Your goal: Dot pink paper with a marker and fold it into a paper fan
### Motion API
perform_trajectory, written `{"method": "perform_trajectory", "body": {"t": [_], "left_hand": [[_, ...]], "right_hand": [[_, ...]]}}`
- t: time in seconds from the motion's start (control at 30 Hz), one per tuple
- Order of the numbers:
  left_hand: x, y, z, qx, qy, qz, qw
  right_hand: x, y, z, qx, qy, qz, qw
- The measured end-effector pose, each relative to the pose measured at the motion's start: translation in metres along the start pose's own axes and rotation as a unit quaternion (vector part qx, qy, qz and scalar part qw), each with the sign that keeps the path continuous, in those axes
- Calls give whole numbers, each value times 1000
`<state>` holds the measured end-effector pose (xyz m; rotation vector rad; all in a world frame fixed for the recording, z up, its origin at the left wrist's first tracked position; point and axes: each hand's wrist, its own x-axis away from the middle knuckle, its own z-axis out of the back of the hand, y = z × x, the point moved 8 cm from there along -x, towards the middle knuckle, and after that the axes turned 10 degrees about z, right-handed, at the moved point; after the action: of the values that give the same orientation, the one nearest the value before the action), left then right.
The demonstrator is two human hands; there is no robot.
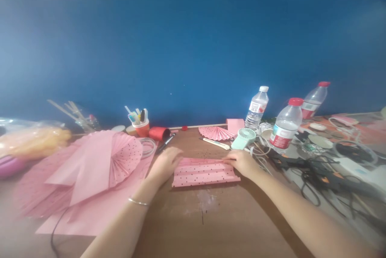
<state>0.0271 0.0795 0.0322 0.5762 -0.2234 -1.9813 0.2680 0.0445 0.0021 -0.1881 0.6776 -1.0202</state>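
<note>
A pink dotted sheet of paper (pixel 205 174), pleated along its far edge, lies on the brown table between my hands. My left hand (pixel 166 163) grips its left end with the fingers closed on the folds. At the other end, my right hand (pixel 241 161) pinches the pleated edge between thumb and fingers. The near part of the sheet is unfolded and shows a few creases. Beyond it sits a small pink paper fan (pixel 215 132). Left of my left arm lie larger pink pleated fans (pixel 126 157) and plain pink paper strips (pixel 93 169).
A cutter knife (pixel 216 144), a mint handheld fan (pixel 243 139) and water bottles (pixel 285 129) stand or lie at the right, with cables (pixel 319 173) nearer me. Toward the back left are a pen (pixel 165 143), a red cylinder (pixel 159 133) and a cup of sticks (pixel 141 127). A blue panel (pixel 181 49) rises behind.
</note>
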Motion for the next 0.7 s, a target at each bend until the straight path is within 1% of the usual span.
{"method": "perform_trajectory", "body": {"t": [0.07, 0.13, 0.2, 0.3, 0.33, 0.43, 0.53, 0.63, 0.7], "left_hand": [[4, 18, -15, -16, -52, -52, 997], [8, 29, -27, -42, -89, -77, 992], [9, 33, -30, -67, -90, -76, 991], [10, 34, -27, -89, -66, -71, 991], [10, 35, -27, -90, -71, -74, 991], [13, 38, -31, -75, -111, -85, 987], [15, 44, -34, -65, -120, -104, 985], [16, 48, -37, -82, -124, -114, 982], [17, 48, -40, -104, -136, -118, 978]], "right_hand": [[-3, -8, -5, 15, -13, 52, 998], [-4, -16, -9, 27, -24, 95, 995], [-5, -21, -9, 43, -25, 115, 992], [-5, -24, -8, 69, -34, 118, 990], [-4, -25, -8, 75, -40, 117, 989], [-4, -30, -8, 79, -51, 116, 989], [-4, -41, -11, 65, -58, 127, 988], [-2, -52, -20, 52, -96, 144, 983], [-1, -56, -25, 47, -127, 146, 980]]}}
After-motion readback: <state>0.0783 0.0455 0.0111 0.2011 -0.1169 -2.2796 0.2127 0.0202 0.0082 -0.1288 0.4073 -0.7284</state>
